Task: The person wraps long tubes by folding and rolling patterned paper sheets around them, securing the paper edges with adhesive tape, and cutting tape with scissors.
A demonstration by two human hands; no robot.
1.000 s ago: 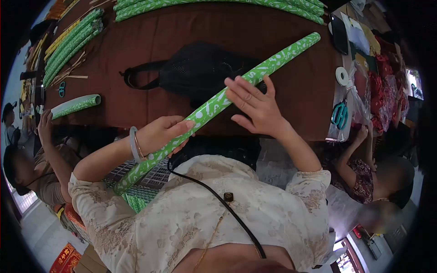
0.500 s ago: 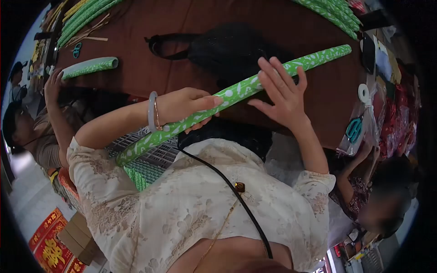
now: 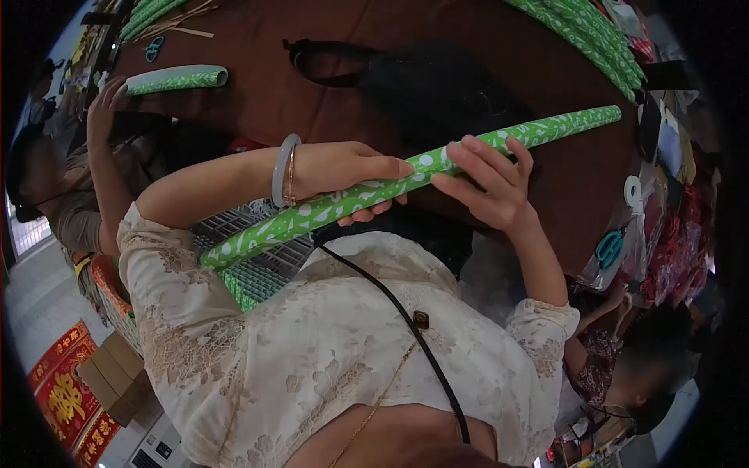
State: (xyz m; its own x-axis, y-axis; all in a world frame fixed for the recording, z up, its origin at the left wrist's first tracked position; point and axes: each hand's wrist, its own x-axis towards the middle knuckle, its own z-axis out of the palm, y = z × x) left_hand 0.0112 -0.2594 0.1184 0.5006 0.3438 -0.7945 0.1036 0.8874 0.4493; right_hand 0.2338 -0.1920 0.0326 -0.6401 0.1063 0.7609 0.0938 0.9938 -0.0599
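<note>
The long green roll (image 3: 406, 183) ran from near left to far right, left hand (image 3: 343, 171) closed around it and right hand (image 3: 491, 183) apparently curled over it farther right.

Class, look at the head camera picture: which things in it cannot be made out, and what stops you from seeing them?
- Green roll: middle hidden by left hand and right hand.
- Black bag: near side behind the roll.
- Scissors: too small and warped at the lens edge.
- Green rolls: cut off by the top edge.
</note>
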